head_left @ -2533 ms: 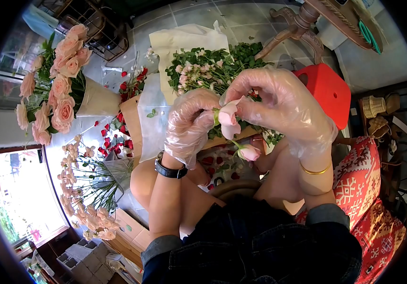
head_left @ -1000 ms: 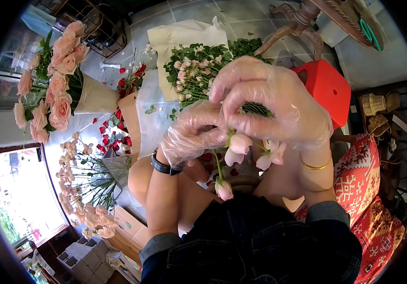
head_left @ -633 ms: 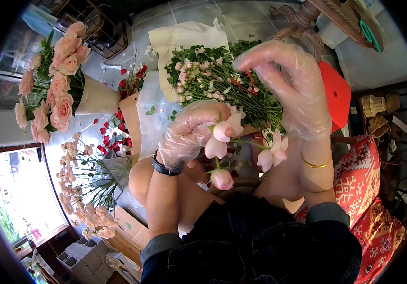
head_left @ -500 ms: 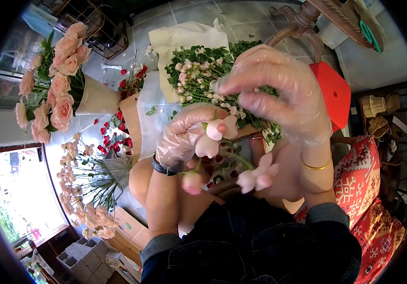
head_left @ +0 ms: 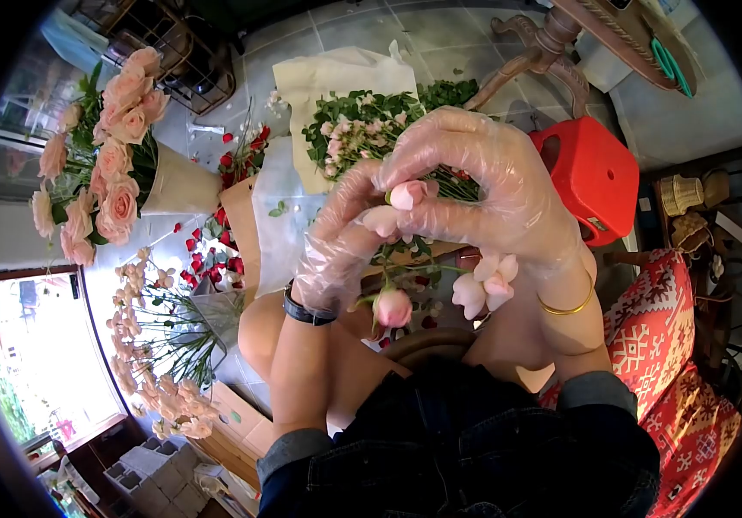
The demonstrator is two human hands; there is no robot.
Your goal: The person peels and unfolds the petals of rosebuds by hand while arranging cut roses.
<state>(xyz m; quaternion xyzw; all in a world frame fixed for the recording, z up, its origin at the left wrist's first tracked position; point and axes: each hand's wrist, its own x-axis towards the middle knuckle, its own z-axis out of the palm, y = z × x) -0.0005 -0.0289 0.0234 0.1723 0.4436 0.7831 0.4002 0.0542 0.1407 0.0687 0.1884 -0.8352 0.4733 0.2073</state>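
A pale pink spray rose is between my two hands, both in clear plastic gloves. My left hand has its fingers closed at the near-left side of the top bloom. Curved over from the right, my right hand has its thumb and fingertips about the same bloom. Below my hands hang a rounder pink bud and a looser, open-petalled bloom on thin green stems. My fingers hide where the stem is gripped.
Beyond my hands, a bunch of small pink roses lies on cream paper. Left are a bucket of large roses and scattered red petals. A red stool and a carved table leg stand to the right.
My right hand has come down and left onto the top bloom, closing in from above. My left hand has turned and risen slightly, and the hanging blooms have swung right and upward.
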